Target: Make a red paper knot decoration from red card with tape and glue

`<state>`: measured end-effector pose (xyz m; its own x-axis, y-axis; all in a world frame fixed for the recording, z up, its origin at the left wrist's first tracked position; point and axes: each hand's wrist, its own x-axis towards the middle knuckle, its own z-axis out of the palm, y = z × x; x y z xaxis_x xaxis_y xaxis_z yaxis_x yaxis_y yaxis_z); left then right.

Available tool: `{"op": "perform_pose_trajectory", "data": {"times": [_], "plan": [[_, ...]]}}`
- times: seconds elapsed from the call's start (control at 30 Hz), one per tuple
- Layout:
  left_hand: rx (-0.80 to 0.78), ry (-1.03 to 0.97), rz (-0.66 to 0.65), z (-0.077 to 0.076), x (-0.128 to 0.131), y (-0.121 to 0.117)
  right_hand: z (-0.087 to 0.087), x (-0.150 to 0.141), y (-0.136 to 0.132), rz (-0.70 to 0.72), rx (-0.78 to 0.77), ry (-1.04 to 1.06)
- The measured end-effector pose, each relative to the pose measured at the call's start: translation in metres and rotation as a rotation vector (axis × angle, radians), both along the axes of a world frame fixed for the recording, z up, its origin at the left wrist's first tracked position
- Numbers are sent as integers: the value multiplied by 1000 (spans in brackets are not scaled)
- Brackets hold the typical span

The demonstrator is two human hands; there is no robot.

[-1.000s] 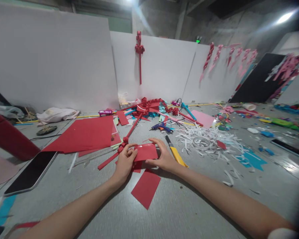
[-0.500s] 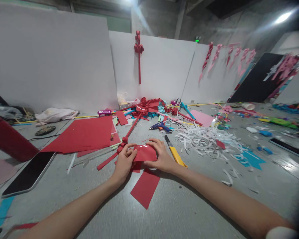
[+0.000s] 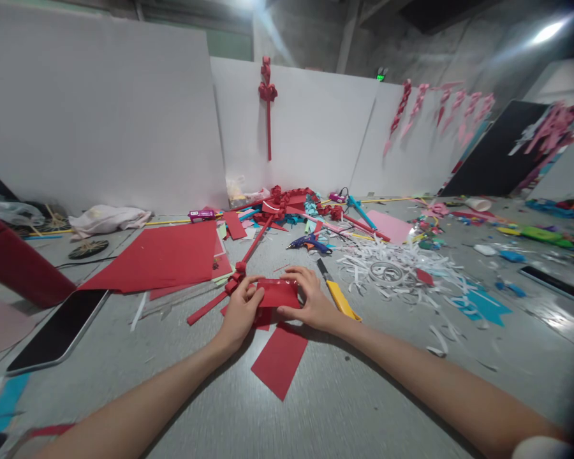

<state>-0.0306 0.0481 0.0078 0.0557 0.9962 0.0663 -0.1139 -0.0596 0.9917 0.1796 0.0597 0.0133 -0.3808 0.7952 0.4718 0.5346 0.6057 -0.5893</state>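
Between my two hands is a small piece of red paper [image 3: 278, 295], with a narrow strip along its far edge standing up or folded. My left hand [image 3: 240, 308] pinches its left end between thumb and fingers. At the right end, the fingers of my right hand [image 3: 310, 299] curl over the far corner while the thumb presses the near edge. A red paper rectangle [image 3: 280, 361] lies flat on the grey surface just below my hands. Another bit of red paper shows partly under the held piece. Close to my left hand lies a red rolled-paper stick with knots [image 3: 239, 269].
A yellow utility knife [image 3: 342, 299] lies right of my right hand, a blue glue gun [image 3: 310, 243] beyond. White paper shreds surround a tape roll [image 3: 385, 273]. Leftward are large red sheets [image 3: 157, 258], a phone [image 3: 60, 331] and a red cylinder [image 3: 22, 268]. White panels [image 3: 310, 127] stand behind.
The far edge of the held red paper has changed from a peaked edge with white triangular gaps to a straight raised strip. Both hands stay in nearly the same place.
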Motion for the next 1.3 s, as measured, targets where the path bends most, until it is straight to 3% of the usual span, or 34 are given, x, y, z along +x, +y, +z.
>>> {"op": "perform_pose_trajectory", "data": {"times": [0.33,0.63,0.83,1.3], "plan": [[-6,-12,44,-2,-1,2,3,1,0,35,20,68],[18,46,-45,3,-1,-1,-2,2,6,69,13,185],[111,96,-51,5,0,-2,0,2,6,66,-7,240],[112,173,-72,3,-1,-2,0,1,5,69,-21,277]]}}
